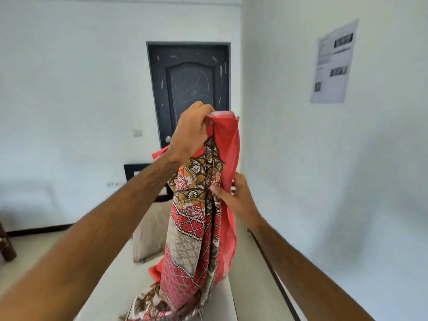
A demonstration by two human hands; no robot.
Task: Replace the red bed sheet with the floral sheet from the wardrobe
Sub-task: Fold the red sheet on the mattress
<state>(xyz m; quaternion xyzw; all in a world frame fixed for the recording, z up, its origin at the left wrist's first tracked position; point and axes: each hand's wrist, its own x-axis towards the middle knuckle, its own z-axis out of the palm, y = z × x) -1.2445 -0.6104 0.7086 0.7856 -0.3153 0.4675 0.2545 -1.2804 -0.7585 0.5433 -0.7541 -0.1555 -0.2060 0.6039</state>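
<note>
Head view: the left hand is raised in front of a dark door, its fingers curled tight round the top edge of the red bed sheet. The sheet hangs straight down from that fist in one long gathered bundle, its long axis upright, the top end pointing up at the fist and the bottom end trailing onto the pale mattress far below the hand. The patterned face, red and brown with white motifs, turns toward the camera; the plain red reverse shows on the side away from the left hand.

Lower down and to the right of the left hand, the right hand pinches the plain red edge of the bundle, thumb on the near side, fingers wrapped behind the cloth. Both hands are closed on the same sheet, one above the other.

Beneath the left forearm a beige pillow lies on the mattress, just beside the hanging cloth. Well out to the right of the right hand, a printed paper is stuck on the white wall.
</note>
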